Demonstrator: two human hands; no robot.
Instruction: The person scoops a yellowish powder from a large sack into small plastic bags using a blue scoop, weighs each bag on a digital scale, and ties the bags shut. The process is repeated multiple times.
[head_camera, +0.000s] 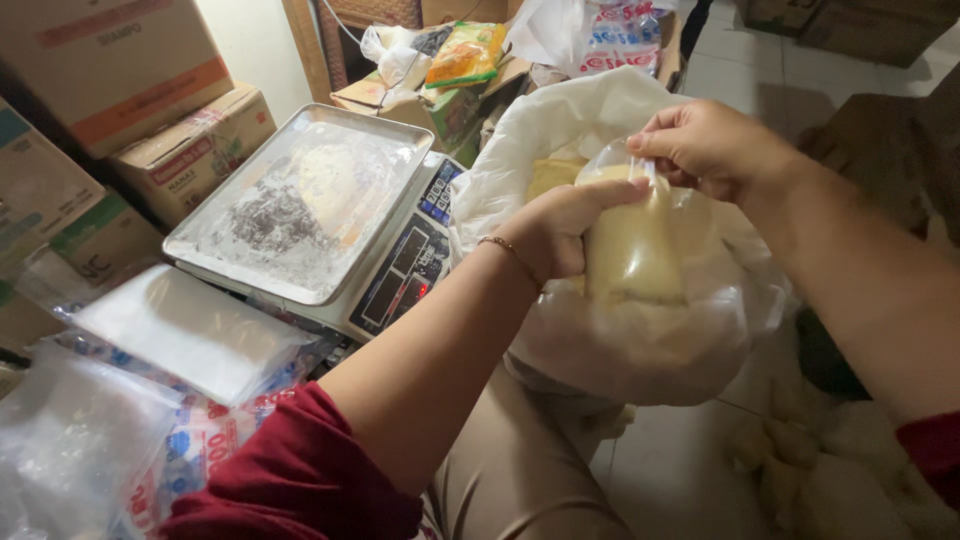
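A small clear plastic bag (632, 255) filled with pale yellow powder hangs over a big white sack (640, 345) of the same powder. My left hand (555, 230) grips the small bag at its side near the top. My right hand (705, 145) pinches the bag's twisted neck from above. The sack's mouth is rolled open and more yellow powder (552, 175) shows inside it.
A digital scale (405, 275) with a dusty steel tray (300, 205) stands to the left. A stack of empty clear bags (185, 330) lies in front of it. Cardboard boxes (150, 110) line the far left. Packed goods (465, 55) sit behind. Tiled floor (670, 470) lies below the sack.
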